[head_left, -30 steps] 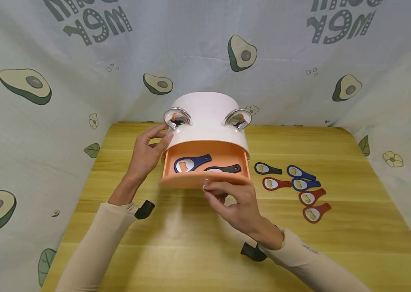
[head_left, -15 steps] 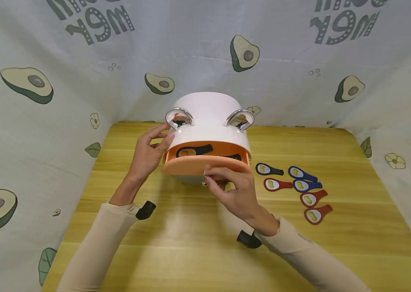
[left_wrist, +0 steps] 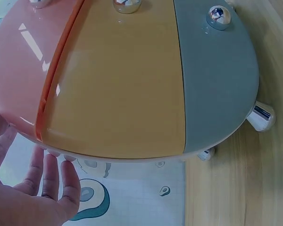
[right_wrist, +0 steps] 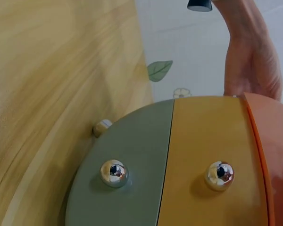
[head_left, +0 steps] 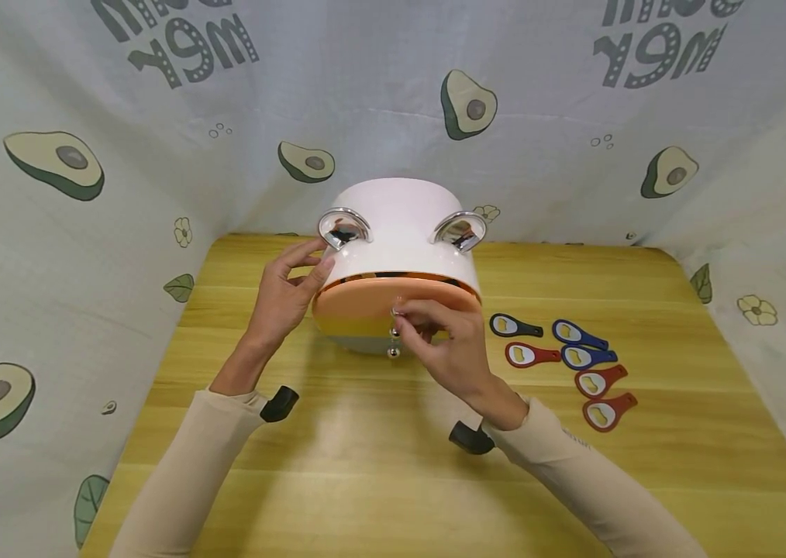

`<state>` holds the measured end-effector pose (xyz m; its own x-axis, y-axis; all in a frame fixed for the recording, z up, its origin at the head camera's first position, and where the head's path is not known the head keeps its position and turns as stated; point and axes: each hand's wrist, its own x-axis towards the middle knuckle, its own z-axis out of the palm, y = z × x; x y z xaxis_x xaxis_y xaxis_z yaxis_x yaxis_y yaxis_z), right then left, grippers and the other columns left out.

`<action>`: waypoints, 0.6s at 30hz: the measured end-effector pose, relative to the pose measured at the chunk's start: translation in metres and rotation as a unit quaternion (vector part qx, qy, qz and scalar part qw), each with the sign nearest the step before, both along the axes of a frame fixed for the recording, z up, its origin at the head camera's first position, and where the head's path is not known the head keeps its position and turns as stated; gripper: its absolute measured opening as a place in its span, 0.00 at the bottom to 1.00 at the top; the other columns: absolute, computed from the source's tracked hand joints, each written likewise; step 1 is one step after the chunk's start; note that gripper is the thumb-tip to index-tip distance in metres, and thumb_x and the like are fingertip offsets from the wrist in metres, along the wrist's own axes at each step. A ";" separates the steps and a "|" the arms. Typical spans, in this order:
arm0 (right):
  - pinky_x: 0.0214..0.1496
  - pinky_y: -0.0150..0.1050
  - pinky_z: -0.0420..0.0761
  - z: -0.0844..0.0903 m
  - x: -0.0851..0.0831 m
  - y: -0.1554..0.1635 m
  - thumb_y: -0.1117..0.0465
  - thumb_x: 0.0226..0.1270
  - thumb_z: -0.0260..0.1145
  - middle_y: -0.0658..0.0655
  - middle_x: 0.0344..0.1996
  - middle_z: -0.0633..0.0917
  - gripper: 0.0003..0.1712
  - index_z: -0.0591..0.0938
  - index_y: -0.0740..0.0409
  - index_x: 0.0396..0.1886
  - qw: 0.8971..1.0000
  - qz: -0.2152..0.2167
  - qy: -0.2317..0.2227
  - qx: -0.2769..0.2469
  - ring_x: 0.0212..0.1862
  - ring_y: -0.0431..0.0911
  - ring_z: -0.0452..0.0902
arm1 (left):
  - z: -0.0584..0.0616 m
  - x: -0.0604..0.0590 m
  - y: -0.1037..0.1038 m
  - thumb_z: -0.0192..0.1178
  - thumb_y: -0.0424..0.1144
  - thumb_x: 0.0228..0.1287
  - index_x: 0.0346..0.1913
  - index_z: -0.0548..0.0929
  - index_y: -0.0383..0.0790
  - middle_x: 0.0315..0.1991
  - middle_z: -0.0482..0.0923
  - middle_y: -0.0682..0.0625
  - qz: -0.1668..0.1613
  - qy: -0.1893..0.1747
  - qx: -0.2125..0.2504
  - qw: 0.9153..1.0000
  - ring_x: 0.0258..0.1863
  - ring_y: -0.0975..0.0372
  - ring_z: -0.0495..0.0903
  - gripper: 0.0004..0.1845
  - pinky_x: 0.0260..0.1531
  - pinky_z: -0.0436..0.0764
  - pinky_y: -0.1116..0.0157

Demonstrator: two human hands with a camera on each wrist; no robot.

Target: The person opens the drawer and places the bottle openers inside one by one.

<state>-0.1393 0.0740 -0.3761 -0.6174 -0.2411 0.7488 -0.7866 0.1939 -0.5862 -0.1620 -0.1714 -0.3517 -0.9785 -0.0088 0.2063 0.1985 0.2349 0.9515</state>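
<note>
Avocado-print cloth [head_left: 86,256] walls in your wooden desk [head_left: 365,465]. Your left hand [head_left: 281,298], fingers relaxed, steadies the white rounded drawer cabinet [head_left: 400,225] at mid-desk. Your right hand [head_left: 445,349] pinches the orange top drawer's [head_left: 358,306] knob, itself hidden. Coloured bottle openers [head_left: 567,360] lie to the right.

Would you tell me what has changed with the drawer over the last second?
The right hand, pinching the knob, pushed the orange drawer back into the white cabinet until nearly shut, hiding the openers inside. The left hand stayed against the cabinet's side; the six openers on the table did not move.
</note>
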 end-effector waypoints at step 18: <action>0.25 0.27 0.76 -0.008 -0.001 0.006 0.73 0.57 0.72 0.53 0.24 0.89 0.12 0.87 0.60 0.41 0.999 -0.014 -0.029 0.013 0.22 0.37 0.78 | 0.002 0.002 0.000 0.60 0.42 0.73 0.66 0.78 0.40 0.65 0.73 0.45 0.001 -0.011 -0.010 1.000 0.60 0.54 0.72 0.22 0.57 0.73 0.55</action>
